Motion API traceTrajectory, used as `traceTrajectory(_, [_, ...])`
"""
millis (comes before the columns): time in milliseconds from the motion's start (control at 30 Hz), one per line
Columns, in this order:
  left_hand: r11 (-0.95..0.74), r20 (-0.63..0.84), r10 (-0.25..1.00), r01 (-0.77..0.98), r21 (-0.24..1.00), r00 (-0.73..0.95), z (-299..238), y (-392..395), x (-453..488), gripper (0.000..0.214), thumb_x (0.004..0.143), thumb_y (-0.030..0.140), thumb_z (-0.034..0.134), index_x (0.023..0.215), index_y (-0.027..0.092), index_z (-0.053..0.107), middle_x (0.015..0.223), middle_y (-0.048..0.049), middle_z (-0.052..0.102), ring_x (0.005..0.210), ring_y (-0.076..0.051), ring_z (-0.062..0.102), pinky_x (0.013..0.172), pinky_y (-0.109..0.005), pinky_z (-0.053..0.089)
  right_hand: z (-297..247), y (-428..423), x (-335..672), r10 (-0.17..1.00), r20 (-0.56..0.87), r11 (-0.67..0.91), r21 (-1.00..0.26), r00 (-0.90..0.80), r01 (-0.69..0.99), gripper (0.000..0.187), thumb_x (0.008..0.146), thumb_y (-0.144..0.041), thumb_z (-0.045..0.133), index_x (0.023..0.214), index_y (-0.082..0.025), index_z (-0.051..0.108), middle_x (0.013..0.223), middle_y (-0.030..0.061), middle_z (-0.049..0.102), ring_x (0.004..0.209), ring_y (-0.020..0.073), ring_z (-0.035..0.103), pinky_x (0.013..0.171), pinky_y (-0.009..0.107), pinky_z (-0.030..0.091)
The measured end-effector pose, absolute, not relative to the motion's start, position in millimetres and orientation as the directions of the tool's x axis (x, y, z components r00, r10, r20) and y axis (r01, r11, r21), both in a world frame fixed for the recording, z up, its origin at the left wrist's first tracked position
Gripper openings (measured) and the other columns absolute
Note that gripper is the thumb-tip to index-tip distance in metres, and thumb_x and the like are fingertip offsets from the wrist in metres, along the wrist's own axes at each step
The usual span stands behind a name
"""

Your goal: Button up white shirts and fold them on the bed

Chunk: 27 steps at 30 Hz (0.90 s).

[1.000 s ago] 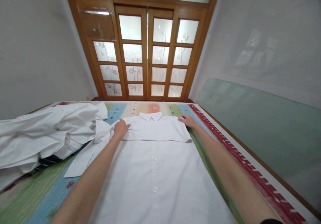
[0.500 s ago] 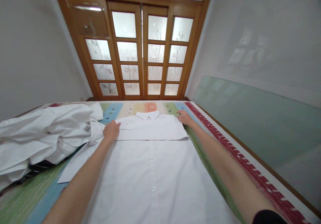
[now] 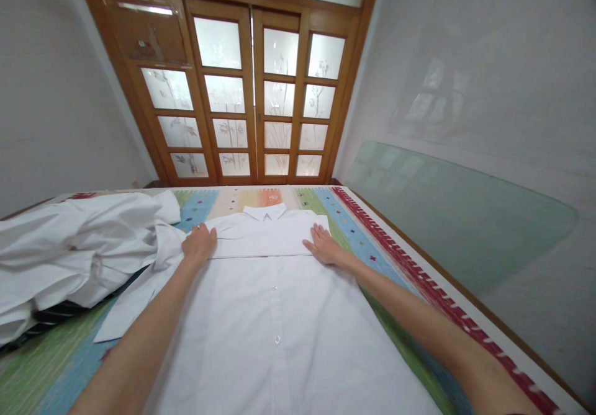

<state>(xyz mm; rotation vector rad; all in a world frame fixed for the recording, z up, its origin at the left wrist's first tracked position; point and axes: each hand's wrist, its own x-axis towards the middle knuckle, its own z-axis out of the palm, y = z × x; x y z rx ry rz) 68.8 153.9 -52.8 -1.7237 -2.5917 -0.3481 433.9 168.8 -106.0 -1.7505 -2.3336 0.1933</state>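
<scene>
a white button-front shirt lies face up on a striped bedspread, filling the middle of the view down to six o'clock, its pointed collar at twelve. across the chest runs a flat folded band of white cloth, probably a sleeve. reading the shirt as a clock, the person's left hand rests at ten, fingers curled at the shoulder edge; whether it pinches fabric, i cannot tell. the right hand lies palm down between one and two, fingers spread, gripping nothing. a loose sleeve stretches toward nine; beyond it, between nine and ten, sits a rumpled white garment heap.

the shirt should prove light, soft and limp, not fragile but quick to crease and likely to slide on itself. the shoulder corners and side edges look the best holds, taken with both hands together. no brand, label or writing is readable.
</scene>
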Motion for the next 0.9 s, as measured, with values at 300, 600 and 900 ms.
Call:
traceTrajectory(300, [0.189,0.339,0.92,0.981,0.054,-0.196,-47,134,61,0.043,0.089,0.032,0.035,0.112,0.004,0.057,0.11,-0.0225,0.062,0.101,-0.032,0.06,0.082,-0.039,0.046,-92,158,439,0.989,0.011,0.146,-0.135,-0.146,0.98,0.081,0.095,-0.057,0.02,0.149,0.004,0.02,0.157,0.0219,0.014,0.146,0.0272,0.012,0.117,0.042,0.011])
traceTrajectory(600, [0.281,0.396,0.885,0.959,-0.032,-0.245,-53,39,-13,0.052,0.082,0.045,0.043,0.112,0.006,0.058,0.107,-0.0234,0.063,0.101,-0.04,0.056,0.081,-0.047,0.044,-82,151,423,1.0,0.02,-0.022,-0.073,0.023,0.997,0.085,0.093,-0.06,0.026,0.148,0.005,0.023,0.156,0.0246,0.015,0.145,0.036,0.011,0.116,0.048,0.008])
traceTrajectory(900, [0.328,0.038,0.931,0.877,0.352,-0.364,-48,28,-52,0.032,0.068,0.043,0.056,0.077,0.014,0.067,0.084,-0.0168,0.073,0.085,-0.035,0.068,0.07,-0.038,0.051,-62,127,363,0.968,0.152,0.216,-0.091,-0.201,0.972,0.063,0.092,-0.038,0.043,0.144,-0.003,0.038,0.157,0.0225,0.016,0.145,0.0391,0.006,0.114,0.054,0.006])
